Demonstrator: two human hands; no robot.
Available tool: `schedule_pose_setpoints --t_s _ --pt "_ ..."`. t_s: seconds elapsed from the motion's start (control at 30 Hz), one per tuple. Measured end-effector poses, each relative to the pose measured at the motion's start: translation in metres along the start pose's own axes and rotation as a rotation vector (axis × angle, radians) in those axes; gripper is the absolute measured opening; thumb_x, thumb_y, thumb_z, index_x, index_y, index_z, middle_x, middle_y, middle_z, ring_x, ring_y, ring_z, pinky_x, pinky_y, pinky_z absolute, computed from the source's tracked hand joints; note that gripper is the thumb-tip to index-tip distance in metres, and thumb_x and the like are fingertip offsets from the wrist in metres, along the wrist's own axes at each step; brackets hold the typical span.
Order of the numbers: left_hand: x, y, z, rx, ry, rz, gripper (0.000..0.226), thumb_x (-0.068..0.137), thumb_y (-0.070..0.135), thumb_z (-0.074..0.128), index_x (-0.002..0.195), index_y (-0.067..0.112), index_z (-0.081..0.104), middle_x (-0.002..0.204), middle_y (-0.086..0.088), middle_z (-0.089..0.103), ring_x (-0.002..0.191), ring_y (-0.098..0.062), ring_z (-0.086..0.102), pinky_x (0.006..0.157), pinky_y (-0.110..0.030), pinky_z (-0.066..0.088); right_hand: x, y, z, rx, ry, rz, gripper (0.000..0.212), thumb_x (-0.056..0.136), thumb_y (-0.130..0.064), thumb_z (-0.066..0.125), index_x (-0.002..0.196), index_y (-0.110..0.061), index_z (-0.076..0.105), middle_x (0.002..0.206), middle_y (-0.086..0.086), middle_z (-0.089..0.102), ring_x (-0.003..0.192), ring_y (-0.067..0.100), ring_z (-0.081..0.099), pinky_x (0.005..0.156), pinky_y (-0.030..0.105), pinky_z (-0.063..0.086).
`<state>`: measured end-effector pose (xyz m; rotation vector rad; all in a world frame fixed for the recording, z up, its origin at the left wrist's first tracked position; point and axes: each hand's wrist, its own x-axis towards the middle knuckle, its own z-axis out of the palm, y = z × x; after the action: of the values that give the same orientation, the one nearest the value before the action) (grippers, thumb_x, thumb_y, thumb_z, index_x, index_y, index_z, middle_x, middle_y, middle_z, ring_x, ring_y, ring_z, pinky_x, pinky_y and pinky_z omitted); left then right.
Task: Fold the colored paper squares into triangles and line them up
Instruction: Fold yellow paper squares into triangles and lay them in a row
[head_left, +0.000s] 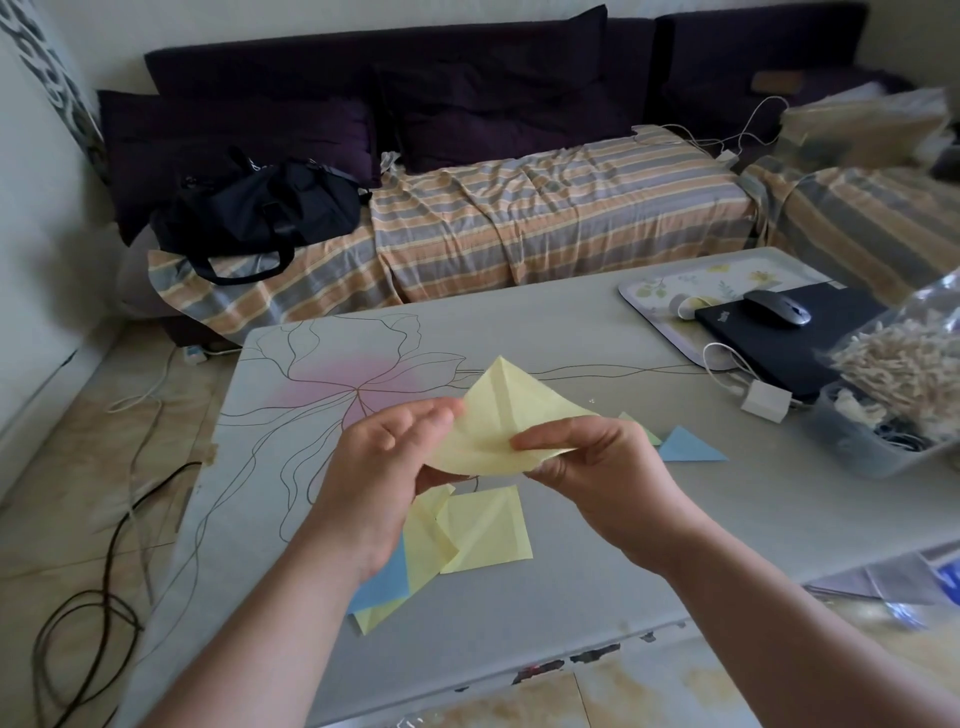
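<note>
In the head view, both hands are holding a pale yellow paper sheet (506, 421) up in the air above the middle of the desk (291, 452). The left hand (387, 457) is gripping the sheet's left side, its fingers curling behind the paper and its thumb lying along the front near the left corner. The right hand (597, 465) is pinching the sheet's lower right edge, the thumb pressing on top and the fingers tucking underneath. The sheet is bending between them, showing crease lines, with one corner pointing up toward the far edge of the desk.

Directly below the hands, toward the near edge, a loose pile is lying flat on the desk: a creased yellow square (488, 530) overlapping another yellow piece (426, 545), with a blue square (384, 579) partly hiding under them and under the left wrist. To the right of the right hand, a folded blue triangle (688, 447) is lying on the desk, just beside a pale green piece (647, 428) mostly hidden behind the hand.

At the far right corner, a flowered tray (670, 283) is sitting under a black laptop (779, 343) carrying a mouse (776, 307).
</note>
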<state>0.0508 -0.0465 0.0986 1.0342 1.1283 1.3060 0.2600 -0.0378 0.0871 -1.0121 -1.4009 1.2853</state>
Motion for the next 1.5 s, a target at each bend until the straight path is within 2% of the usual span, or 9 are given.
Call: schedule_pose_setpoints --t_s 0.13,0.33,0.53,0.73,0.87,0.93,1.1,1.3,1.5 --pt "0.001 -0.005 0.0 0.137 0.018 0.008 0.032 0.094 -0.004 0.069 0.117 0.017 0.073 0.102 -0.009 0.08 0.091 -0.024 0.074 0.085 -0.037 0.058 -0.001 -0.001 -0.004 -0.093 0.015 0.016 0.013 0.064 -0.029 0.086 0.077 -0.027 0.083 0.092 -0.003 0.079 0.091 0.018 0.073 0.088 0.035 0.06" --pt "0.001 -0.004 0.001 0.158 0.069 -0.024 0.032 0.094 -0.002 0.07 0.114 0.023 0.074 0.097 -0.008 0.08 0.082 -0.017 0.071 0.068 -0.025 0.055 0.003 -0.002 -0.009 -0.079 0.053 0.027 0.022 0.068 -0.035 0.085 0.069 -0.013 0.078 0.079 -0.011 0.069 0.076 0.001 0.062 0.07 0.012 0.046" --pt "0.002 -0.006 0.001 0.045 0.044 -0.045 0.022 0.078 0.008 0.083 0.094 0.023 0.083 0.094 -0.009 0.077 0.085 -0.024 0.069 0.09 -0.048 0.055 0.006 -0.001 -0.007 0.076 0.14 0.151 0.057 0.057 -0.045 0.091 0.064 0.003 0.061 0.07 0.012 0.052 0.068 0.022 0.04 0.06 0.031 0.031" --pt "-0.003 -0.005 0.008 -0.006 0.016 -0.042 0.04 0.098 -0.006 0.056 0.088 0.021 0.084 0.099 -0.011 0.079 0.088 -0.023 0.074 0.08 -0.04 0.061 0.007 -0.003 -0.003 0.057 0.205 0.212 0.046 0.051 -0.049 0.094 0.057 -0.014 0.064 0.062 0.011 0.063 0.068 0.024 0.048 0.071 0.04 0.038" --pt "-0.008 -0.008 0.015 -0.003 0.035 0.014 0.007 0.092 0.018 0.075 0.091 0.017 0.082 0.101 -0.012 0.079 0.093 -0.025 0.074 0.081 -0.041 0.062 0.006 -0.004 -0.001 0.053 0.259 0.22 0.042 0.059 -0.041 0.095 0.056 -0.015 0.062 0.06 0.01 0.062 0.067 0.024 0.048 0.068 0.039 0.039" --pt "-0.011 -0.011 0.017 0.037 0.054 0.054 0.015 0.081 0.024 0.086 0.094 0.021 0.081 0.097 -0.009 0.079 0.09 -0.025 0.075 0.083 -0.042 0.063 0.006 -0.005 0.0 0.044 0.279 0.223 0.04 0.068 -0.033 0.094 0.057 -0.014 0.062 0.059 0.009 0.062 0.065 0.023 0.046 0.065 0.036 0.038" --pt "-0.013 -0.019 0.023 0.159 0.136 0.153 0.021 0.087 0.015 0.084 0.095 0.033 0.079 0.091 -0.003 0.08 0.085 -0.03 0.076 0.084 -0.048 0.063 0.003 -0.007 0.0 0.024 0.313 0.212 0.039 0.074 -0.028 0.092 0.063 -0.008 0.061 0.06 0.009 0.058 0.054 0.017 0.039 0.046 0.021 0.032" --pt "-0.015 -0.017 0.023 0.199 0.168 0.193 0.019 0.091 0.014 0.08 0.091 0.033 0.08 0.084 -0.003 0.078 0.08 -0.036 0.075 0.082 -0.053 0.063 0.002 -0.004 0.002 0.023 0.313 0.199 0.036 0.075 -0.029 0.092 0.069 -0.009 0.062 0.066 0.008 0.055 0.059 0.019 0.04 0.049 0.023 0.032" --pt "-0.013 -0.014 0.018 0.226 0.104 0.162 0.021 0.089 0.011 0.081 0.089 0.032 0.082 0.082 0.002 0.079 0.076 -0.013 0.073 0.073 -0.028 0.058 0.002 -0.013 -0.009 0.033 0.177 0.174 0.044 0.082 -0.008 0.086 0.113 -0.026 0.062 0.097 0.003 0.076 0.068 0.016 0.06 0.062 0.026 0.048"
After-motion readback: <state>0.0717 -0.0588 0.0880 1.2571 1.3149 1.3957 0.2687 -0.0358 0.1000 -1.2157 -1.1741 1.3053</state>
